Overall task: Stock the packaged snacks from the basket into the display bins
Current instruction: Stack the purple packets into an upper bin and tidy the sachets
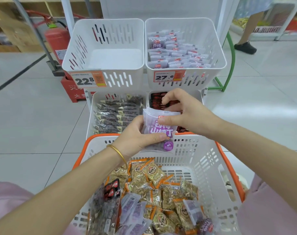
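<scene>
Both my hands hold a purple snack packet (159, 131) above the far rim of the orange-rimmed white basket (225, 160). My left hand (137, 136) grips its lower left side, thumb across the front. My right hand (183, 114) pinches its top edge. The basket holds several orange, purple and dark snack packets (154, 184). Behind stand white display bins: the top left bin (103, 77) has nothing in it, the top right bin (212, 72) holds matching purple packets, the lower left bin (91, 116) holds dark packets, and the lower right bin (197, 95) holds red-black ones.
A red fire extinguisher (57, 41) in a red stand sits left of the bin rack. A green metal frame (231, 65) is at the right. A person's legs (246, 39) are at the far right on the tiled floor.
</scene>
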A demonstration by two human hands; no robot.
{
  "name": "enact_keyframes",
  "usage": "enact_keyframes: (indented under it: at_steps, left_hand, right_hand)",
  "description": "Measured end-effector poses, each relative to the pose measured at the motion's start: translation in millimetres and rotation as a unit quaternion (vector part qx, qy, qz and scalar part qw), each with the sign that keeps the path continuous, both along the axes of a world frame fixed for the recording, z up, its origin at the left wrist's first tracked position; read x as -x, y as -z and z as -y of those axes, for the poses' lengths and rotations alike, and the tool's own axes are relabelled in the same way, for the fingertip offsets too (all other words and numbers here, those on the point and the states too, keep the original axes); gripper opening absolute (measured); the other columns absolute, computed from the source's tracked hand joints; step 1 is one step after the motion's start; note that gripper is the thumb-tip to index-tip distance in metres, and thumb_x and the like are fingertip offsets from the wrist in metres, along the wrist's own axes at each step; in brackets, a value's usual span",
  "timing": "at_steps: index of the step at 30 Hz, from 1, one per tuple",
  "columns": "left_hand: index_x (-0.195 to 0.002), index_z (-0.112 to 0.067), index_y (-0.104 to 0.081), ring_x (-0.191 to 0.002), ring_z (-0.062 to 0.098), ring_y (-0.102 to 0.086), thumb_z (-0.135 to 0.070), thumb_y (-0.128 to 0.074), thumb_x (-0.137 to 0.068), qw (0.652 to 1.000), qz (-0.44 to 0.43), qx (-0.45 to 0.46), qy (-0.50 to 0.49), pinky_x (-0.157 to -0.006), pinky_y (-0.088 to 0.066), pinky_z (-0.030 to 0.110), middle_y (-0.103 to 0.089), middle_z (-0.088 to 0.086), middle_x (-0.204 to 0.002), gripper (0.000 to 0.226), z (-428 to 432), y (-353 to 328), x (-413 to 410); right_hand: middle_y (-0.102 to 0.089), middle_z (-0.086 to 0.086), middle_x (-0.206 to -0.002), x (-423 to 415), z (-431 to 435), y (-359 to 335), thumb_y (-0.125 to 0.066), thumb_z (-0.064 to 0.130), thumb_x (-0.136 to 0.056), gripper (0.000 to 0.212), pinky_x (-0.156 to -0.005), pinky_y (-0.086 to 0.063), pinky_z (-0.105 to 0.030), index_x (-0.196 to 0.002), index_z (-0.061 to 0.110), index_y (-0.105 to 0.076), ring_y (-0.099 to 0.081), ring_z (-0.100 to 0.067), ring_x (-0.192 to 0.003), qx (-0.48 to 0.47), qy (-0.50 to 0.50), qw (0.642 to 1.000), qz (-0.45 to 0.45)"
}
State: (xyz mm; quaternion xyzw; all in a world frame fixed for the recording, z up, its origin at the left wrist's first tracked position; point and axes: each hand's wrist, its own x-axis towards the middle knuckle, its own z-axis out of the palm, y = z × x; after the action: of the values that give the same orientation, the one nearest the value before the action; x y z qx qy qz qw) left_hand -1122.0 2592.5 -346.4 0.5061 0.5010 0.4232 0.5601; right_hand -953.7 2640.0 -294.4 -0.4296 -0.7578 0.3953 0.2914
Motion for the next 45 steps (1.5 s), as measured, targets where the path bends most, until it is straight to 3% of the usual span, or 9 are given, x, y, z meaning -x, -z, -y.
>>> enact_keyframes:
  at_steps: [3,7,13,18,23,28,33,37,45]
  left_hand:
    - [-0.126,-0.014,-0.045,-0.097,0.010,-0.066,-0.027,-0.089,-0.052,0.996,-0.068,-0.050,-0.021,-0.082,-0.055,0.029,-0.065,0.004,-0.114,0.087,-2.3,-6.9,0.7]
    - [-0.145,-0.027,-0.020,-0.093,0.008,-0.066,-0.024,-0.091,-0.053,0.988,-0.126,-0.090,-0.021,-0.081,-0.056,0.031,-0.063,0.001,-0.110,0.116,-28.5,-28.0,-5.3]
    - [-0.148,-0.026,-0.012,-0.100,0.009,-0.061,-0.025,-0.088,-0.059,0.959,-0.193,-0.206,0.008,-0.093,-0.048,0.029,-0.058,0.002,-0.113,0.117,-121.0,-78.6,-44.9]
    - [-0.146,-0.014,-0.021,-0.134,0.020,-0.030,-0.035,-0.076,-0.074,0.881,-0.353,-0.310,-0.060,-0.112,-0.026,0.033,-0.032,0.009,-0.144,0.094,-214.7,-93.5,-64.1]
    - [-0.141,-0.009,-0.034,-0.136,0.026,-0.023,-0.044,-0.049,-0.092,0.816,-0.501,-0.286,-0.042,-0.110,-0.014,0.028,-0.029,0.012,-0.147,0.061,-284.5,-74.7,-67.4]
    - [-0.143,-0.015,-0.031,-0.140,0.023,-0.011,-0.052,-0.030,-0.094,0.776,-0.568,-0.271,-0.039,-0.113,-0.006,0.029,-0.015,0.009,-0.154,0.062,-300.7,-55.4,-68.7]
    - [-0.142,-0.017,-0.033,-0.141,0.020,-0.010,-0.039,-0.040,-0.096,0.800,-0.538,-0.262,-0.046,-0.114,-0.005,0.028,-0.017,0.006,-0.154,0.052,-300.4,-57.1,-67.7]
    - [-0.132,-0.011,-0.046,-0.134,0.026,-0.026,-0.046,-0.038,-0.091,0.808,-0.501,-0.303,-0.069,-0.107,-0.011,0.024,-0.037,0.011,-0.142,0.056,-275.3,-76.3,-64.3]
    - [-0.125,-0.015,-0.052,-0.131,0.019,-0.029,-0.026,-0.050,-0.094,0.848,-0.446,-0.287,-0.018,-0.102,-0.015,0.015,-0.042,0.002,-0.137,0.033,-88.2,-39.5,-44.5]
  right_hand:
    - [-0.055,0.003,-0.124,-11.6,-6.7,-8.1,-0.071,0.024,-0.081,0.065,-0.079,-0.057,-0.044,-0.136,0.025,-0.037,-0.065,-0.019,-0.095,0.129,-0.070,0.988,0.037]
    - [-0.055,0.006,-0.123,-29.3,-28.4,-24.9,-0.069,0.009,-0.082,0.058,-0.067,-0.060,-0.039,-0.132,0.024,-0.044,-0.068,-0.009,-0.086,0.189,-0.146,0.969,0.058]
    - [-0.062,0.002,-0.109,-61.9,-103.9,-59.0,-0.067,-0.005,-0.080,0.047,-0.059,-0.059,-0.032,-0.122,0.013,-0.055,-0.068,-0.012,-0.078,0.116,-0.058,0.991,-0.043]
    - [-0.055,0.002,-0.103,-85.2,-194.7,-92.0,-0.063,-0.013,-0.080,0.055,-0.057,-0.058,-0.033,-0.126,0.014,-0.049,-0.061,-0.014,-0.073,-0.041,0.139,0.983,-0.110]
    - [-0.058,-0.011,-0.121,-80.4,-301.5,-90.0,-0.053,-0.007,-0.081,0.052,-0.085,-0.048,-0.036,-0.127,0.018,-0.052,-0.057,-0.031,-0.104,-0.253,0.265,0.920,0.140]
    - [-0.049,-0.015,-0.136,-58.1,-346.8,-58.0,-0.048,0.001,-0.090,0.045,-0.083,-0.039,-0.028,-0.134,0.010,-0.045,-0.049,-0.031,-0.118,-0.165,0.160,0.923,0.309]
    - [-0.049,-0.018,-0.135,-52.6,-340.6,-62.3,-0.036,-0.002,-0.090,0.043,-0.089,-0.051,-0.040,-0.131,0.001,-0.049,-0.048,-0.025,-0.101,0.055,0.144,0.976,0.150]
    - [-0.042,-0.012,-0.143,-63.2,-297.2,-82.3,-0.032,-0.001,-0.091,0.051,-0.094,-0.042,-0.025,-0.139,0.010,-0.042,-0.040,-0.027,-0.129,-0.020,0.195,0.974,0.110]
    - [-0.060,0.008,-0.103,-65.5,-92.0,-39.4,-0.040,-0.007,-0.087,0.039,-0.084,-0.045,-0.021,-0.109,0.019,-0.058,-0.056,-0.010,-0.104,0.009,0.167,0.979,-0.116]
